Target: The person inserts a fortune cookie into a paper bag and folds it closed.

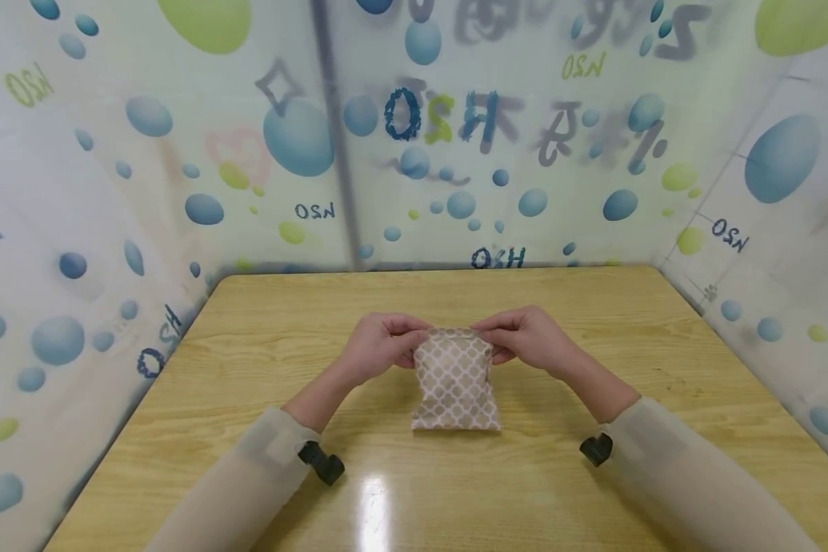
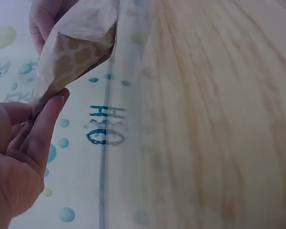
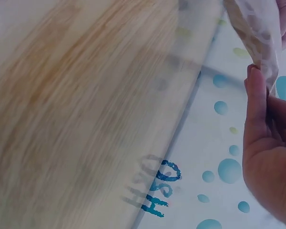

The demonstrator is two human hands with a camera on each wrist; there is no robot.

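Between both hands, in the head view, is a small beige bag [image 1: 456, 383] with a white lattice pattern. My left hand [image 1: 382, 349] pinches its upper left corner between thumb and fingers. At the upper right corner, the thumb and fingers of my right hand [image 1: 530, 341] pinch it too. The left wrist view shows the bag [image 2: 76, 55] from the side, bulging in the middle, its corner between the fingers of the left hand [image 2: 19, 157]. From the right wrist, the bag [image 3: 257, 33] narrows toward the right hand [image 3: 269, 152]. What it contains is hidden.
A wooden table [image 1: 262, 322] spreads under the hands, with a bright reflection toward its front. Pale curtains [image 1: 414, 230] with blue and green dots and lettering stand along its back and sides. A small black device [image 1: 321, 462] is strapped at each sleeve cuff.
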